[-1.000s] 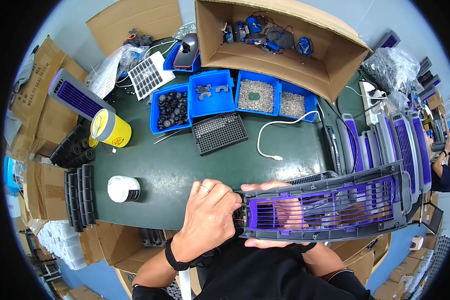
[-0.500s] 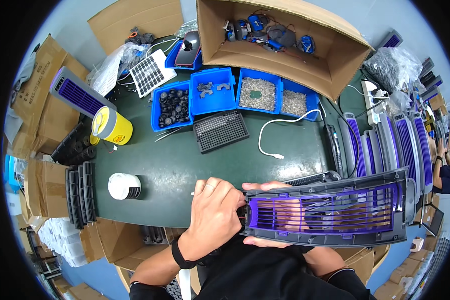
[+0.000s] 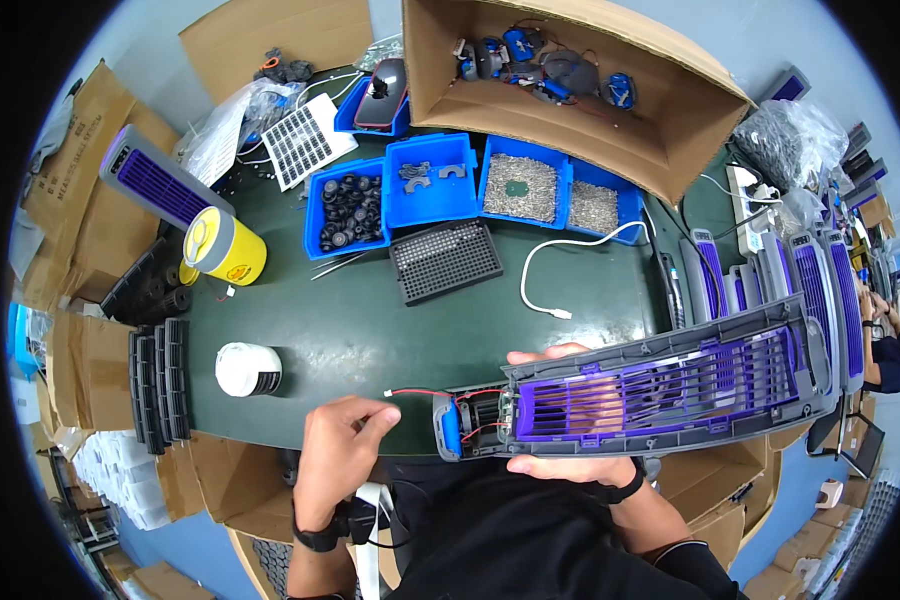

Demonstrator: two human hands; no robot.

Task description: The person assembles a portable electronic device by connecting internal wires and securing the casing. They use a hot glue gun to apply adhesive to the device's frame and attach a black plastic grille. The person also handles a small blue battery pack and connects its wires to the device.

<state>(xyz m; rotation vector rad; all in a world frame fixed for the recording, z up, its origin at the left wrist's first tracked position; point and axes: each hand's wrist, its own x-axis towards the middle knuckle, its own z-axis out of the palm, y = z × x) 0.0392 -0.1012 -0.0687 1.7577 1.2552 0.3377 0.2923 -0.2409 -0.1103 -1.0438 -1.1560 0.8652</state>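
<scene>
A grey plastic fan housing (image 3: 660,440) with a purple grille (image 3: 570,408) lies across my right hand (image 3: 560,468). That hand grips it from beneath, thumb and fingers on opposite edges near its left end. A blue cylindrical battery (image 3: 452,427) shows in the housing's left end, by a small circuit board (image 3: 507,412). From there a red wire (image 3: 420,391) runs left to a white plug. My left hand (image 3: 340,450) is just below the plug, apart from the housing. Its fingers are curled in; whatever they may hold is hidden.
Blue bins (image 3: 430,205) of black wheels, grey clips and small metal parts stand behind a black perforated tray (image 3: 445,262). A white cable (image 3: 526,275), a white jar (image 3: 248,370) and a yellow container (image 3: 232,250) are on the green table. Purple-grilled housings (image 3: 810,275) stand right.
My left hand has moved off the housing, left and down. The housing's left end, with battery and red wire, is now uncovered. The housing has shifted slightly right and tilts up on its right.
</scene>
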